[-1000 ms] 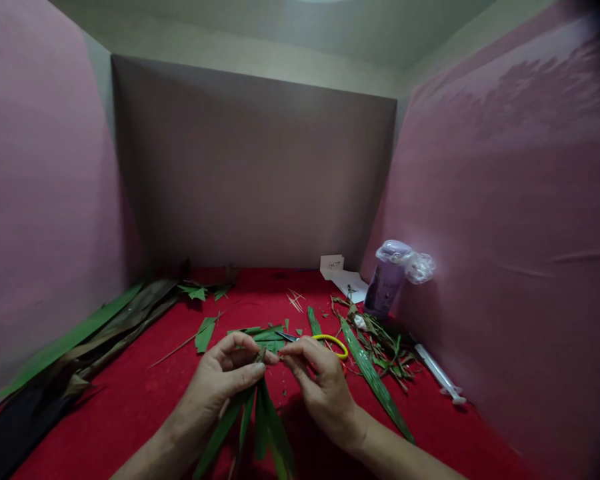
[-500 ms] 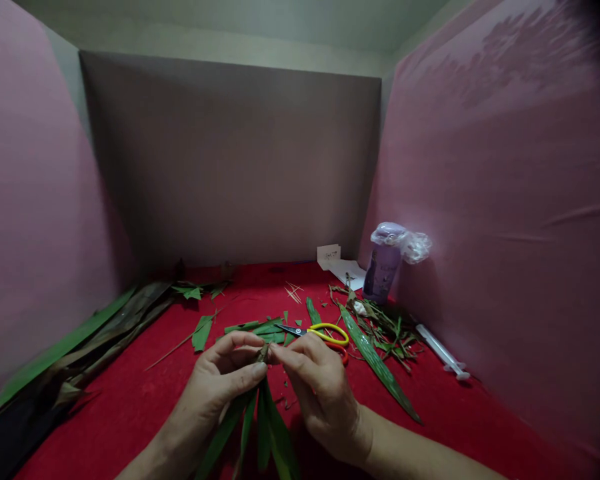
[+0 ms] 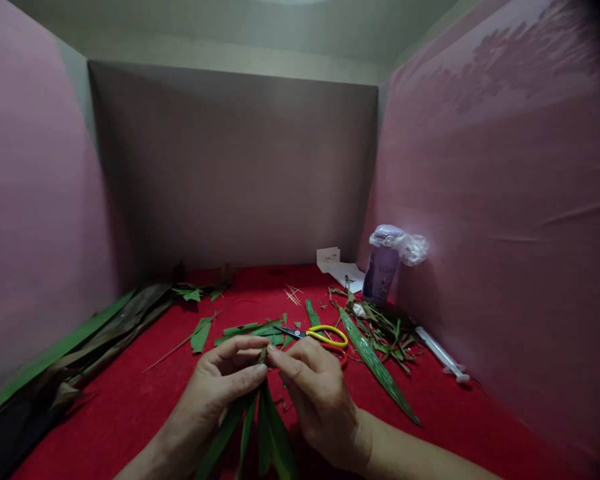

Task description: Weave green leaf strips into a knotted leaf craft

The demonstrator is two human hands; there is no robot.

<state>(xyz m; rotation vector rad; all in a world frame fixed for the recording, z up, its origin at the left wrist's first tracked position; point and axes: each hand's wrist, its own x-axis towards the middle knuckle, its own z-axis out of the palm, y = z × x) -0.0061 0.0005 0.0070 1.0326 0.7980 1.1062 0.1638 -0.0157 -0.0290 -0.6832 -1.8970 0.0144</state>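
Note:
My left hand pinches a bundle of long green leaves at its brown, wrapped-looking top end, between thumb and fingers. The leaf blades hang down and fan out below toward me. At that same end, my right hand is closed, its thumb and fingertip pressed together at the brown tip; whatever lies between them is too small to make out. Just beyond my hands lie scissors with one yellow and one red handle. Cut leaf pieces lie beside their blades.
Long leaves, green and brown, lie along the left. Toothpicks and white cards are farther back. On the right are a purple bottle with plastic wrap, dried stems, a long leaf and a syringe. Pink walls flank the red cloth.
The view has shifted very slightly. Both hands keep hold at the top of the leaf bundle, with only a small movement of my right fingertips.

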